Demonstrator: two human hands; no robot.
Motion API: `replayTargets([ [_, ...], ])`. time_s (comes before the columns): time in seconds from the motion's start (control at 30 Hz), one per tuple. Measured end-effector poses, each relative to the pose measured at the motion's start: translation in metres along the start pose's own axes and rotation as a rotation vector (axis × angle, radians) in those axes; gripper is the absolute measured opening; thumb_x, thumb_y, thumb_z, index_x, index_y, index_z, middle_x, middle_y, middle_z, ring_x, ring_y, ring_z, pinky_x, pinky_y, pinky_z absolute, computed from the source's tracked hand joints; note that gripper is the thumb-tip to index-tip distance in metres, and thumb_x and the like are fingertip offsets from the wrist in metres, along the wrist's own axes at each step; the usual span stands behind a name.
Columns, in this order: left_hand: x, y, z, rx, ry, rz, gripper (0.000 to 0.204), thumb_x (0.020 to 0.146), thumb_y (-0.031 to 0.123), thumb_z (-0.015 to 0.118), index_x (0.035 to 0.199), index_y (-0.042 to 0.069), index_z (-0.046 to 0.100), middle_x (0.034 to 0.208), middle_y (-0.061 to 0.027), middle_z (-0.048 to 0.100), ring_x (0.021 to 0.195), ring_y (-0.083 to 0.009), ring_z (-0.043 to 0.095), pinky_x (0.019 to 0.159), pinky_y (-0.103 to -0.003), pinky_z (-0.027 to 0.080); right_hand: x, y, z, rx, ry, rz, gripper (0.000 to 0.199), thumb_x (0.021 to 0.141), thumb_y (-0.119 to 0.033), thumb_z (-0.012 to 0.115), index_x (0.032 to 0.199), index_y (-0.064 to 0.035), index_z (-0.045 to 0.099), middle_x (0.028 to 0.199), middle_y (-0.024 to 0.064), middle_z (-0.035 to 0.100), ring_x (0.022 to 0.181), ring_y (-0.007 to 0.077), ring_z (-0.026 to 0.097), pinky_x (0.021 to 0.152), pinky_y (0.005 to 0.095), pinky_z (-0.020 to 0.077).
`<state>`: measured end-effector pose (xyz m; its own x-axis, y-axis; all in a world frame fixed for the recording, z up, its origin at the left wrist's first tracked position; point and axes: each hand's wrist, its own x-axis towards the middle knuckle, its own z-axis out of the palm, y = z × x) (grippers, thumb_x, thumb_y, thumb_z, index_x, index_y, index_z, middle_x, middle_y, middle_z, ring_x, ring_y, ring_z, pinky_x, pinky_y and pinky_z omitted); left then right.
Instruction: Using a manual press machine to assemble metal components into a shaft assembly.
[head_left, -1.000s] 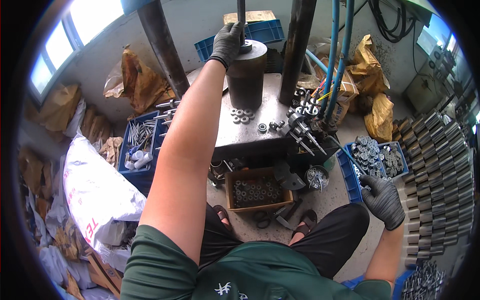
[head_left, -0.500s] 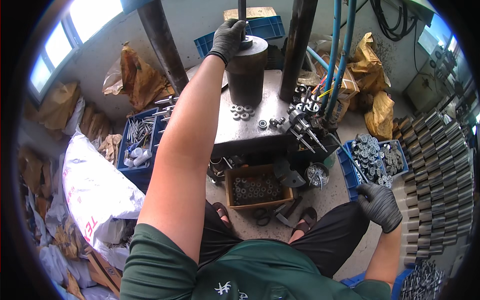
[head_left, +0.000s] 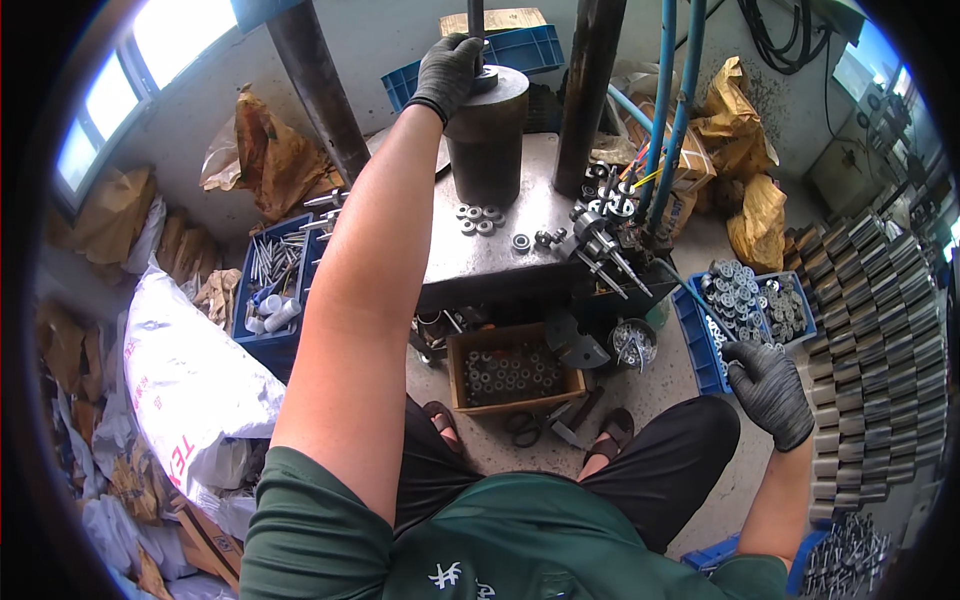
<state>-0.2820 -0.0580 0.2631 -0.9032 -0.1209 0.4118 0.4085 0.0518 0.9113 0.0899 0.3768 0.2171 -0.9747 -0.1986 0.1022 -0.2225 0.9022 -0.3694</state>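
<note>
While the left hand [head_left: 448, 76] curls over the cylinder [head_left: 487, 145] — hold hidden — the right hand [head_left: 772, 396] grips a lever [head_left: 708, 309]; rings [head_left: 475, 214] before the cylinder: finished or waiting, unclear.

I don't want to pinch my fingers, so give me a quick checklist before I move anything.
1. Gloves on both hands: ok.
2. Left hand clear of the upright rod: not ok, it is right beside it.
3. Black ring seated squarely on the cylinder: cannot tell, the hand partly covers it.
4. Cylinder upright on the metal table: ok.
5. Right hand at the lever: ok, at its near end.
</note>
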Motion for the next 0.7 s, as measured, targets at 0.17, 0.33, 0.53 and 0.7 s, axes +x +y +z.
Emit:
replayTargets([
  [0.17,0.001,-0.001,-0.002,0.040,0.007,0.022,0.028,0.098,0.027,0.062,0.111,0.002,0.069,0.092,-0.0074,0.070,0.080,-0.0148,0.067,0.078,-0.028,0.059,0.000,0.006,0.002,-0.057,-0.162,0.008,0.024,0.086,-0.008,0.063,0.107,0.0003,0.072,0.099,0.0220,0.072,0.091,0.0395,0.070,0.084,0.0435,0.0559],
  [0.33,0.006,-0.005,-0.005,0.058,-0.007,0.032,0.028,0.098,0.025,0.062,0.113,0.002,0.068,0.092,-0.0077,0.069,0.081,-0.0149,0.066,0.077,-0.029,0.061,0.004,0.000,-0.001,0.012,0.028,-0.017,0.023,0.086,-0.006,0.063,0.106,-0.0006,0.072,0.096,0.0219,0.072,0.088,0.0394,0.070,0.081,0.0446,0.0557],
  [0.53,0.015,-0.018,-0.006,0.012,-0.005,0.146,0.028,0.098,0.026,0.061,0.108,0.001,0.069,0.079,-0.0018,0.063,0.071,-0.0092,0.059,0.066,-0.025,0.051,0.025,-0.006,-0.013,-0.116,0.245,-0.044,0.020,0.090,-0.009,0.064,0.107,-0.0002,0.071,0.096,0.0215,0.070,0.088,0.0371,0.070,0.078,0.0424,0.0555],
  [0.7,0.007,-0.010,0.001,-0.021,-0.042,0.112,0.024,0.099,0.024,0.061,0.103,0.002,0.068,0.075,0.0000,0.060,0.068,-0.0087,0.056,0.065,-0.026,0.051,0.122,-0.006,-0.053,-0.208,0.663,-0.228,0.020,0.095,-0.015,0.063,0.108,-0.0017,0.071,0.098,0.0213,0.071,0.090,0.0365,0.070,0.081,0.0421,0.0556],
])
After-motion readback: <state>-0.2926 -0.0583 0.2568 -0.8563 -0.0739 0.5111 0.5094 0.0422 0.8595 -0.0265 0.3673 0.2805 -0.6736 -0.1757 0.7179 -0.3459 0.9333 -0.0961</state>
